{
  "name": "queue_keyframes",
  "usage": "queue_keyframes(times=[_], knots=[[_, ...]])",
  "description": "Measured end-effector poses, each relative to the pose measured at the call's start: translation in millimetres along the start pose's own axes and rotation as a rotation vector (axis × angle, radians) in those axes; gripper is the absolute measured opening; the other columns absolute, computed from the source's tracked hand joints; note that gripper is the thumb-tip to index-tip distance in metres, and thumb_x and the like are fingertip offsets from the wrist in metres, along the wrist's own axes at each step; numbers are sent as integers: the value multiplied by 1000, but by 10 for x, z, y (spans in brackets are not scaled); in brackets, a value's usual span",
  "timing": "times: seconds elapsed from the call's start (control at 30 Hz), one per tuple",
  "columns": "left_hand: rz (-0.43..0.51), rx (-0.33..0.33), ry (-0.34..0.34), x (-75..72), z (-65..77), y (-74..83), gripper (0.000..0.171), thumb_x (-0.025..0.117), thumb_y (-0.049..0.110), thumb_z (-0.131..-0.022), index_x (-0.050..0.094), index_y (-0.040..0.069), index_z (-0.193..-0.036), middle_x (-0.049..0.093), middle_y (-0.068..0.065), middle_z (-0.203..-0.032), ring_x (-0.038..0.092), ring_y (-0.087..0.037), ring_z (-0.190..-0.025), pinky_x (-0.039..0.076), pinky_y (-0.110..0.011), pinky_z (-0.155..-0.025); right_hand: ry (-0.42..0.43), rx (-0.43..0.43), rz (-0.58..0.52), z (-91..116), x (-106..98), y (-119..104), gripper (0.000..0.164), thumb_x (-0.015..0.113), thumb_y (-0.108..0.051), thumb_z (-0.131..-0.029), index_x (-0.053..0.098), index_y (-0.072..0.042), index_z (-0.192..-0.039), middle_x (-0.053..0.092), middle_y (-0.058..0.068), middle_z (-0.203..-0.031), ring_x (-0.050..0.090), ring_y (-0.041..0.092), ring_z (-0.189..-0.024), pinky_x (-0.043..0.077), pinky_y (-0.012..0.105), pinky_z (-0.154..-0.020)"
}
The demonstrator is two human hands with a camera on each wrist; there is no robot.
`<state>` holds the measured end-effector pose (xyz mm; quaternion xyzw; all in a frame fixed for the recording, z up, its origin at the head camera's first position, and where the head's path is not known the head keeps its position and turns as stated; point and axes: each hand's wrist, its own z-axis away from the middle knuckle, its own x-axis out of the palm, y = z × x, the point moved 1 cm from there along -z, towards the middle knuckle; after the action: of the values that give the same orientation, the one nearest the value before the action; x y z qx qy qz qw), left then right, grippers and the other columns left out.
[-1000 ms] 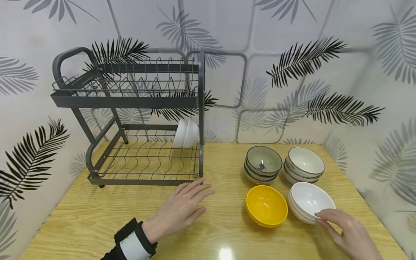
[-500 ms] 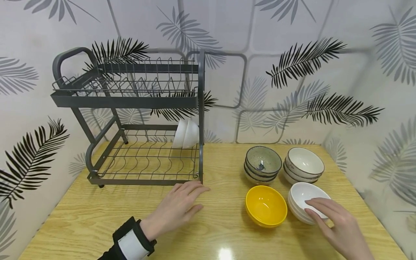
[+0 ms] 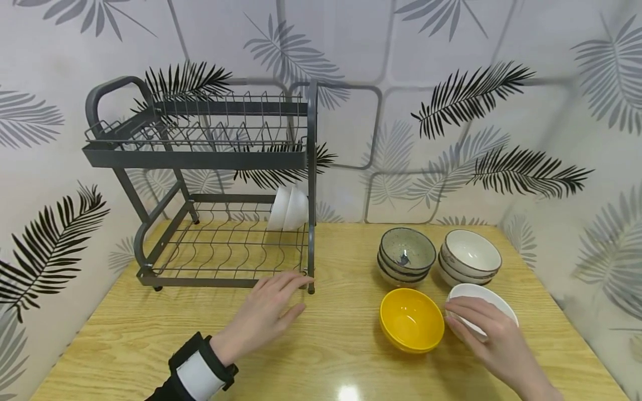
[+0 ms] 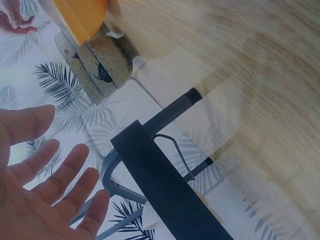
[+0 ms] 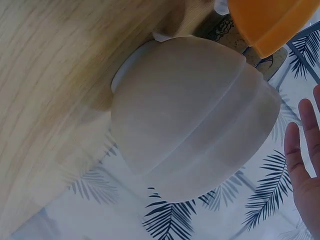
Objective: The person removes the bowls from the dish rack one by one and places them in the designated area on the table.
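My right hand (image 3: 494,340) hovers over a stack of white bowls (image 3: 504,305), fingers loosely bent near the left rim. In the right wrist view the fingers (image 5: 295,157) are extended beside the nested white bowls (image 5: 185,110), with a gap between. A yellow bowl (image 3: 411,320) stands just left of that stack. My left hand (image 3: 263,312) is in front of the dish rack's (image 3: 225,281) lower front bar, holding nothing. In the left wrist view its fingers (image 4: 70,172) are spread and relaxed, near the rack's dark post (image 4: 155,175).
Behind the yellow bowl are stacked grey-green speckled bowls (image 3: 407,250). Cream bowls with dark rims (image 3: 471,250) are stacked at the back right. Two white bowls (image 3: 288,209) lean upright on the rack's lower right side. A patterned wall (image 3: 351,44) closes off the back of the wooden table (image 3: 346,345).
My right hand has moved left across the white bowls, from their right rim toward the left rim. My left hand has drifted slightly left. The bowls stay in place.
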<state>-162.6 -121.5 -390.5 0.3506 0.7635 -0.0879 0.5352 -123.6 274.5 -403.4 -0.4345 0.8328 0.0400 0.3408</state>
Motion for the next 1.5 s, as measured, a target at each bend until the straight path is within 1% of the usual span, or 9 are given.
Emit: queue_keyframes(times=[0.13,0.27,0.53,0.77,0.87,1.07,1.17,1.27,1.5], knots=[[13,-27,27,-27,-8,-25,46,74,21,-92,60,18,-135,64,-6,-136,57,-28,-130,48,-55,-106,21,-46,-11,-61,65,-16,45,53,-43,-103,78,-5,-101,75,11,-98,61,1,-108,39,6,-107],[16,-51,54,-42,-13,-56,45,73,22,-93,60,18,-136,63,-7,-137,57,-28,-131,48,-57,-106,53,-102,-29,-138,125,-23,43,54,-41,-103,78,-5,-102,76,9,-97,64,9,-103,41,7,-106],[44,-83,88,-67,-17,-114,47,74,21,-92,59,18,-137,62,-8,-138,58,-30,-130,49,-57,-105,26,-114,-32,-257,177,-101,42,53,-40,-103,77,-6,-103,76,9,-100,66,16,-97,42,6,-103],[85,-132,117,-92,-12,-184,51,73,18,-92,56,12,-139,62,-13,-138,60,-35,-126,48,-61,-104,29,-148,-29,-323,238,-146,41,53,-40,-104,77,-6,-103,76,8,-101,68,20,-95,43,8,-104],[118,-147,124,-102,-31,-225,50,72,17,-93,56,10,-139,63,-15,-137,61,-37,-124,48,-62,-102,30,-159,-24,-341,267,-156,42,53,-40,-104,77,-6,-103,76,7,-101,68,21,-94,43,8,-104],[194,-169,162,-123,-96,-326,48,71,12,-93,56,5,-138,64,-17,-136,63,-38,-122,54,-56,-98,-10,-147,-49,-371,313,-199,36,56,-36,-103,77,-7,-104,76,5,-101,67,19,-95,42,8,-104],[233,-198,161,-132,-135,-386,49,69,11,-94,54,3,-140,63,-17,-137,61,-38,-124,53,-56,-100,-37,-128,-59,-385,328,-219,26,64,-30,-100,76,-8,-105,76,4,-102,67,18,-97,41,8,-106],[290,-220,157,-147,-174,-449,49,67,11,-96,51,1,-142,61,-18,-139,58,-39,-128,50,-57,-103,-46,-125,-65,-400,348,-235,22,67,-28,-98,76,-8,-105,76,4,-102,68,20,-96,41,9,-105],[368,-285,136,-195,-296,-579,54,65,11,-97,45,-2,-145,56,-24,-141,54,-41,-129,54,-55,-92,-37,-159,-63,-440,396,-268,30,59,-34,-102,76,-10,-106,76,3,-102,69,21,-95,43,12,-102]])
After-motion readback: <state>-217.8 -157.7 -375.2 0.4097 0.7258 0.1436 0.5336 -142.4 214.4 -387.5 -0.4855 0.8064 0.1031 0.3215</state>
